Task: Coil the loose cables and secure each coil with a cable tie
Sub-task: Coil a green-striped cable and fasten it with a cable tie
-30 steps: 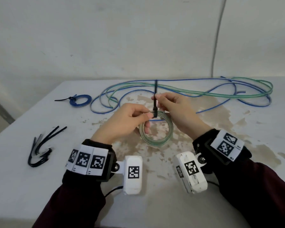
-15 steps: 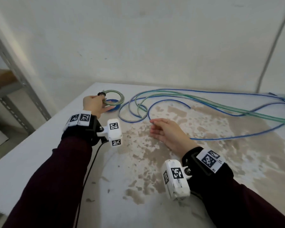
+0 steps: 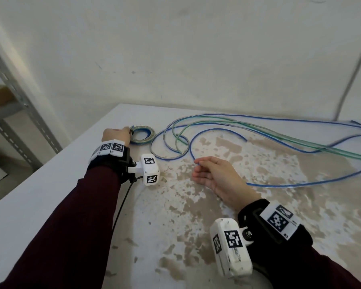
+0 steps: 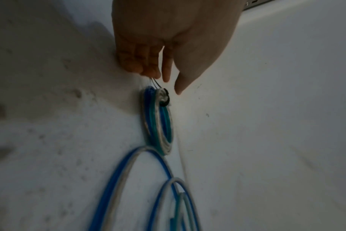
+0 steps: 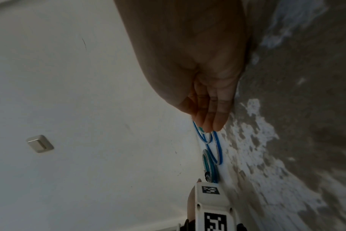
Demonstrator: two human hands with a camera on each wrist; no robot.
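A tied coil of green and clear cable lies at the table's far left, on top of a smaller blue coil. A black cable tie closes it. My left hand is at the coil's near edge. Its thumb and forefinger are straight and off the coil, and the tie's thin tail touches the other fingertips. My right hand rests on its edge mid-table, fingers relaxed and holding nothing. The end of a loose blue cable lies beside its fingertips.
Long loose blue and green cables loop across the back of the stained table towards the right. A metal shelf frame stands beyond the left edge. A grey cable runs down the wall, which also carries a switch.
Both hands were at the tie on the coil mid-table. The left hand carried the coil to the far left and set it on the blue coil. The right hand let go and rests.
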